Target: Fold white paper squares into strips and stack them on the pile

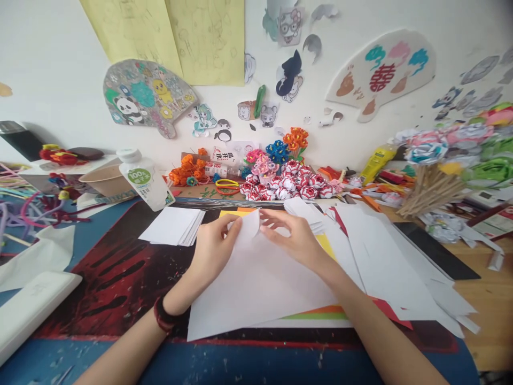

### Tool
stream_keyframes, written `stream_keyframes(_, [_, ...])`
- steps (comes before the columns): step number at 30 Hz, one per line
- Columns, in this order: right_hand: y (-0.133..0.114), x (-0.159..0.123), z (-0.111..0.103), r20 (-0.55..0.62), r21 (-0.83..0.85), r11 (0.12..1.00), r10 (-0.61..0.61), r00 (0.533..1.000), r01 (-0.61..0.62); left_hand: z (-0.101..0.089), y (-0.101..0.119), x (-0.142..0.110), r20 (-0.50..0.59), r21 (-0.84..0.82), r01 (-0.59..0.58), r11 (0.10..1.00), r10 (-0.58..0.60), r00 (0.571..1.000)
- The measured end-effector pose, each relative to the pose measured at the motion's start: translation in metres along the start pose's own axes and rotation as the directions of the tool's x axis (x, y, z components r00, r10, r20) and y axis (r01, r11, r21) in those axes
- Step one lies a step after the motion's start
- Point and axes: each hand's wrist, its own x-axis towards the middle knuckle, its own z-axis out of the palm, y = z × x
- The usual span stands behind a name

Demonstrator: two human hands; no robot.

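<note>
A large sheet of white paper [260,283] lies slanted across the middle of the table, its far edge lifted and curled. My left hand [216,238] pinches that edge between thumb and fingers. Just to the right, my right hand [290,235] is at the curled edge with its fingers apart, the fingertips near or touching the paper. Under the sheet, yellow, orange and green paper [316,315] peeks out. Left of my left hand sits a stack of small white paper squares [172,224]; another white stack [303,212] lies behind my right hand.
White sheets [388,256] overlap at the right. A white bottle [146,179] and beige bowl [106,179] stand back left, near a long white case [36,310]. Red-white paper flowers [288,182] and yellow-handled scissors [227,186] line the back; a bunch of stick-stemmed flowers [428,182] stands right.
</note>
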Motion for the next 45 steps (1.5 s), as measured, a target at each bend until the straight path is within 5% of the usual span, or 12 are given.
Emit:
stream_keyframes(5, [-0.009, -0.005, 0.011, 0.103, 0.002, 1.0, 0.004, 0.995, -0.004, 0.012, 0.011, -0.009, 0.1, -0.018, -0.071, 0.997, 0.073, 0.992])
stream_keyframes(11, [-0.007, -0.005, 0.012, -0.068, -0.177, 0.984, -0.041, 0.997, 0.028, 0.015, 0.013, -0.012, 0.132, -0.084, -0.024, 0.996, 0.035, 0.991])
stream_keyframes(14, [-0.005, -0.005, 0.011, -0.225, -0.438, 0.896, -0.188, 0.956, 0.073, 0.013, 0.012, -0.011, 0.081, -0.118, 0.032, 0.992, -0.023, 0.996])
stream_keyframes(17, [-0.008, -0.007, 0.012, -0.228, -0.596, 0.795, -0.306, 0.924, 0.116, 0.013, 0.011, -0.01, 0.065, -0.19, 0.062, 0.98, -0.05, 0.997])
stream_keyframes(22, [-0.017, -0.01, 0.02, -0.061, -0.348, 0.908, -0.272, 0.96, 0.235, 0.015, 0.012, -0.012, 0.107, -0.264, 0.023, 0.964, 0.006, 0.994])
stream_keyframes(27, [-0.013, -0.008, 0.022, -0.028, -0.066, 0.993, -0.097, 0.995, 0.095, 0.015, 0.015, -0.014, 0.174, -0.229, -0.046, 0.972, 0.087, 0.981])
stream_keyframes(35, [-0.021, -0.007, 0.014, 0.206, 0.402, 0.906, 0.056, 0.977, -0.136, 0.009, 0.006, -0.004, -0.059, 0.085, -0.173, 0.981, 0.179, 0.982])
stream_keyframes(39, [-0.019, -0.007, 0.015, 0.198, 0.341, 0.927, 0.092, 0.976, -0.157, 0.009, 0.001, -0.003, 0.051, 0.063, -0.147, 0.987, 0.144, 0.988])
stream_keyframes(45, [-0.009, -0.003, 0.012, -0.069, -0.097, 0.995, -0.041, 0.997, 0.034, 0.01, 0.003, -0.006, 0.075, 0.134, -0.261, 0.956, 0.253, 0.965])
